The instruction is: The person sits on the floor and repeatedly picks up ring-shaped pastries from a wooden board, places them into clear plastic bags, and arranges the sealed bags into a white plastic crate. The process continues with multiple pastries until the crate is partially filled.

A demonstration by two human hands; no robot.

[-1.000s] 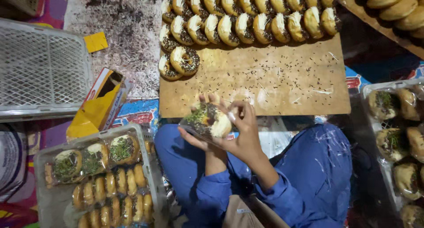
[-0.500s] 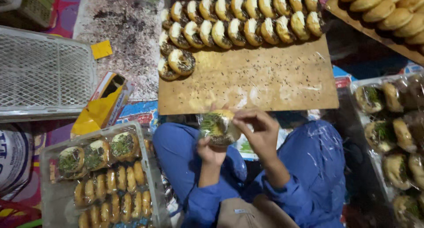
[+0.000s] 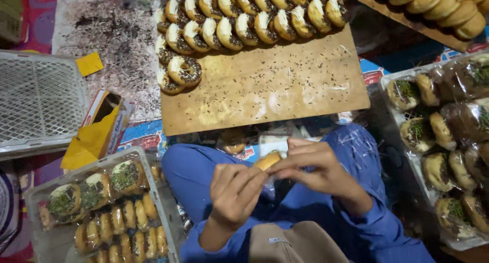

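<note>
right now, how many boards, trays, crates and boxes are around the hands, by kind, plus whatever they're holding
flat brown wooden boards: 2
clear plastic trays of wrapped doughnuts: 2
white mesh plastic crate: 1
yellow cardboard box: 1
golden doughnut pinched by left hand and right hand: 1
total: 7

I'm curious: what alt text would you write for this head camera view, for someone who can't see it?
Seen from above, a person in blue holds a doughnut between the left hand and right hand over their lap. Ahead lies a wooden board with rows of sprinkled doughnuts; trays of packed doughnuts sit on both sides.
</note>
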